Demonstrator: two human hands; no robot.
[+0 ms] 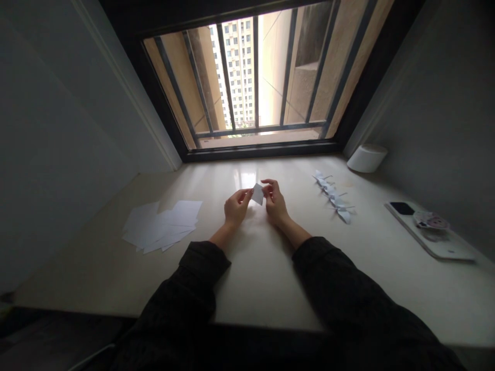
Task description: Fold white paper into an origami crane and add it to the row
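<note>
The folded white paper piece [258, 195] is held in the air above the middle of the counter [266, 293], between the two hands. It is small, and one corner points downward.

The left hand [235, 207] grips the left edge of the paper piece between thumb and fingertips. The right hand [275, 204] has its fingers closed to a narrow pinch at the right edge; its index finger arches above that edge. The exact contact of the right fingertips cannot be told at this size. Both wrists extend from dark sleeves [204, 260].

Left of the hands, loose white paper sheets [158, 226] lie flat in an overlapping, uneven spread. Right of the hands, folded paper cranes [331, 195] stand close together in a slanting row, with thin points projecting outward.

Farther right, a white smartphone [436, 246] lies near the right wall [436, 118], its dark camera area facing up. A round attachment [432, 220] with a pink detail sits on it. A white container [367, 158] occupies the far right corner, beside the dark window frame [263, 150]. Vertical bars [256, 77] cross the view of the buildings outside.
</note>
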